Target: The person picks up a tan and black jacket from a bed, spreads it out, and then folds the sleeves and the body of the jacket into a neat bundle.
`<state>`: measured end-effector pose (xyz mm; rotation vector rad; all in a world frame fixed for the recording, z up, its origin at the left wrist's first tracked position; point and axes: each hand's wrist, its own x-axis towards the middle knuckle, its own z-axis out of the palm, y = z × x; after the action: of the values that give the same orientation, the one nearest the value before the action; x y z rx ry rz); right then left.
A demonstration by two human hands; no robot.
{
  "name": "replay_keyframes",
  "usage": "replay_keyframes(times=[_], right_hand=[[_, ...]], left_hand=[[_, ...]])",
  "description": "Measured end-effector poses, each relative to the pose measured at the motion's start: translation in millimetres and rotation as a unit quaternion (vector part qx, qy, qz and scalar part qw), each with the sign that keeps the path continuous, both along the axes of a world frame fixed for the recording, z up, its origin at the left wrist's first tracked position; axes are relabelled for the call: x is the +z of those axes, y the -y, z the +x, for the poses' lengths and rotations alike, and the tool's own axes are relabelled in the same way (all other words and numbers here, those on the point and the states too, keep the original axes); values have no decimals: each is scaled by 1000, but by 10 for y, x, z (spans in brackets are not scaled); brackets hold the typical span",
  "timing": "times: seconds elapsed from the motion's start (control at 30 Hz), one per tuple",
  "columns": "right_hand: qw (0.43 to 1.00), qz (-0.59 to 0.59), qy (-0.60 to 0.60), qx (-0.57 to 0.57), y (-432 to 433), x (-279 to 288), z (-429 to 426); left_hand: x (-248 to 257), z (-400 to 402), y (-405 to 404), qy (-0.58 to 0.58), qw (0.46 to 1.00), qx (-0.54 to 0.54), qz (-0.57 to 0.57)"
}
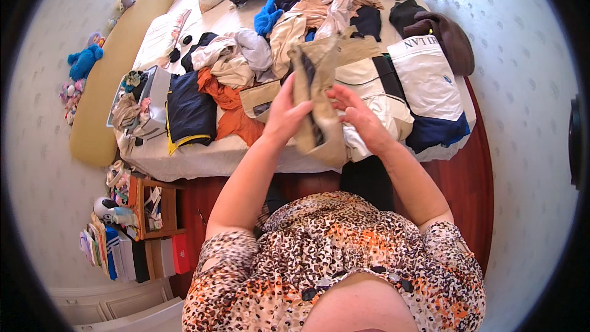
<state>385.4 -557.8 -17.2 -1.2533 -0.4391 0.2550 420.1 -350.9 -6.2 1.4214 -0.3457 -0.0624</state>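
Observation:
My left hand (286, 117) grips a tan cloth piece (325, 133) with a dark inside, held up over the bed's front edge. It looks like part of a garment and is slightly blurred. My right hand (362, 117) is at the right side of this cloth, fingers apart and curved; its fingertips are close to the cloth's edge. Behind and to the right lies a white, tan and black garment (373, 87). A further tan flap with a dark patch (259, 97) rests left of my left hand. Whether these pieces join is hidden.
An orange garment (242, 124) and a folded navy garment with yellow trim (191, 108) lie left on the bed. A grey bin of clothes (156, 101) stands beyond them. At right is a folded white-and-blue garment (431, 87) bearing writing. Piled clothes (313, 9) cover the back.

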Motion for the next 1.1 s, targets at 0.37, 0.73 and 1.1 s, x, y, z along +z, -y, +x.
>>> replay_keyframes(times=[0.37, 0.73, 1.1], right_hand=[[891, -379, 223, 111, -1404, -992, 1], [722, -554, 384, 155, -2087, -603, 1331], [714, -624, 100, 302, -1652, -100, 2196]], left_hand=[[-1435, -996, -1495, -319, 853, 47, -410], [-1565, -820, -1670, -253, 955, 127, -91], [-1229, -222, -1748, -35, 987, 154, -3]])
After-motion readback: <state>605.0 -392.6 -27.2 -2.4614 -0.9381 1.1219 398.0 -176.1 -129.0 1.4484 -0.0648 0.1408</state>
